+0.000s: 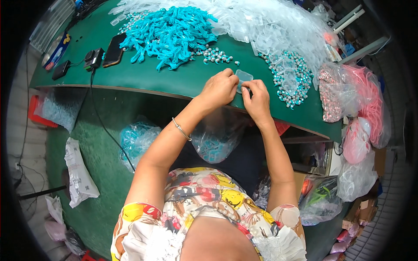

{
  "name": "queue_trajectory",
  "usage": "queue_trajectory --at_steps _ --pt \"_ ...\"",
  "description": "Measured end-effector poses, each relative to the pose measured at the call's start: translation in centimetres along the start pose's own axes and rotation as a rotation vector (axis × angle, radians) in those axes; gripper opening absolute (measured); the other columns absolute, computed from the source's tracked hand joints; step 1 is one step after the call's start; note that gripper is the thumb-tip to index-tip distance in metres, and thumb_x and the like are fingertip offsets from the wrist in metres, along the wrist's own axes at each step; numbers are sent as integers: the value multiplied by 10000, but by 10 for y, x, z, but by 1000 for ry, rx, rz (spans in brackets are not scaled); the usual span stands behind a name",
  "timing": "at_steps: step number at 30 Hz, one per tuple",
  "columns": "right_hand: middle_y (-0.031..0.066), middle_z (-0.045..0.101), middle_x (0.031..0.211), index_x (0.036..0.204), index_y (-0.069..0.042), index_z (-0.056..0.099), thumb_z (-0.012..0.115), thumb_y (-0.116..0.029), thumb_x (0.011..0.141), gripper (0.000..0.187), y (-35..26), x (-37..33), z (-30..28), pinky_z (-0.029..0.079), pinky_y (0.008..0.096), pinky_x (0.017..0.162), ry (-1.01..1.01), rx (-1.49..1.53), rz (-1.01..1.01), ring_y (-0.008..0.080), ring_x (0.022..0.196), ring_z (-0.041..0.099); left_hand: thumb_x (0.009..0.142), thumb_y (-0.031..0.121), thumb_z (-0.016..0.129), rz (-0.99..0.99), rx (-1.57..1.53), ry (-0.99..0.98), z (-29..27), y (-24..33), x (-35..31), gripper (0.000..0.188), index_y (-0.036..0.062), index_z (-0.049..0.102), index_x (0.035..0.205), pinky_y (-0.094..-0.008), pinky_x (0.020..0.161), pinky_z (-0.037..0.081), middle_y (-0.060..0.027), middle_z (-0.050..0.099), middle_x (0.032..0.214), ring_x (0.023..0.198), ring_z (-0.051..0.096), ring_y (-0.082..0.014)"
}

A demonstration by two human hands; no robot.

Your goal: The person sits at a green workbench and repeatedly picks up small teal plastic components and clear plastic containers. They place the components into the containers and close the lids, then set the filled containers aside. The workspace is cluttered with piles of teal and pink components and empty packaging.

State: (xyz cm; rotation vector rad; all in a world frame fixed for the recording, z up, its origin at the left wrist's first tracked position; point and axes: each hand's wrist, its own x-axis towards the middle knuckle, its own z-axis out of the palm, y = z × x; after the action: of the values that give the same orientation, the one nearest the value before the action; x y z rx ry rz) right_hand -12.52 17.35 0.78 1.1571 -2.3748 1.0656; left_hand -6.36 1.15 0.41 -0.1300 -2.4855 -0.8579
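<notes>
At the table's near edge, a small clear plastic case lies between my two hands. My left hand is closed with its fingertips bunched at the case's left side. On the other side, my right hand pinches the case's near right part between thumb and fingers. What else may be inside the case is hidden by my fingers. Beyond my hands lie a heap of turquoise cord bundles and a scatter of small grey-and-turquoise pieces. More such pieces are piled to the right.
A large heap of clear plastic cases covers the far side of the green table. A phone and a black device with a hanging cable sit left. Bags of pink cord hang right; a bag of cases is below.
</notes>
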Motion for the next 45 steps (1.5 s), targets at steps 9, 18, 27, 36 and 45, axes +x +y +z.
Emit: queue_trajectory --at_steps 9,18,27,36,45 --pt "127 604 904 1012 -22 645 640 25 806 211 -21 7 5 498 362 692 -156 255 -51 264 785 617 769 154 752 46 -19 20 -40 -1 -37 247 34 612 933 -450 686 488 -130 576 876 822 598 -348" --pt "123 674 868 992 -46 675 675 -139 833 184 -51 98 55 512 384 668 -218 243 -138 287 749 655 755 142 754 14 -49 65 -45 -8 -47 267 37 606 951 -461 716 492 -141 584 884 828 605 -360" --pt "9 679 749 889 -5 731 765 -199 789 221 -46 137 117 487 258 610 -252 432 307 78 677 597 756 152 755 -97 -60 16 -51 -9 -47 406 47 616 1123 -449 727 497 -131 605 901 842 617 -352" --pt "51 669 770 913 -7 682 702 -76 806 129 -21 60 -1 487 284 594 -299 291 -23 122 641 597 741 162 779 -123 -103 9 -46 -11 -46 421 42 624 1113 -428 714 494 -114 605 881 822 621 -328" --pt "21 632 885 891 -126 696 732 -135 772 125 -32 43 -3 428 396 771 -300 -194 -409 226 890 611 708 157 804 -205 -125 -16 -46 -10 -41 427 31 623 1074 -413 693 486 -101 614 845 792 623 -309"
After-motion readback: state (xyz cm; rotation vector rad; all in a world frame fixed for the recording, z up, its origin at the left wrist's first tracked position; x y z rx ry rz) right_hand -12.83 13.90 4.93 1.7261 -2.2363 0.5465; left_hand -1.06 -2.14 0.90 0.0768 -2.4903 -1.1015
